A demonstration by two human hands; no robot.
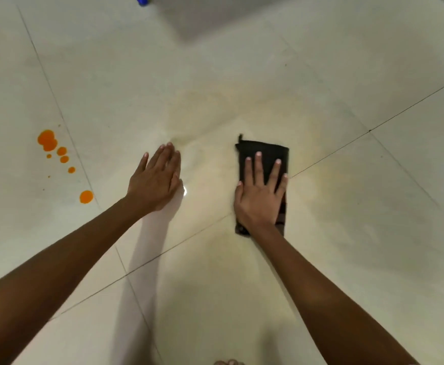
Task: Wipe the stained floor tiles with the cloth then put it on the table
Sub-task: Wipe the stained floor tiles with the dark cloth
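Pale glossy floor (321,61) of large tiles fills the view, seen from above and crossed by thin dark grout lines. A faint yellowish smear (242,114) spreads over the middle tiles. A grey shadow lies across the top.

Two bare arms reach forward from the bottom corners, one on each side.

One black cloth (265,151), folded into an upright rectangle, lies flat on the floor right of centre, across a grout line and inside the smear. A small loop sticks up from its far left corner.

The right hand (260,192) presses flat on the cloth's near half, palm down, its fingers straight and spread; it does not grip. The left hand (157,177) rests flat on bare floor to the left of the cloth, well apart from it, fingers straight and close together, holding nothing.

Six orange spots (47,140) sit on the tile at far left, beyond the left hand, in a loose line: one large double blob farthest away, four small drops below it, one medium drop nearest. A tiny speck or two lie among them.

One blue thing (143,0) is cut off at the top edge; I cannot tell what it is. Toes (228,362) peek in at the bottom edge.
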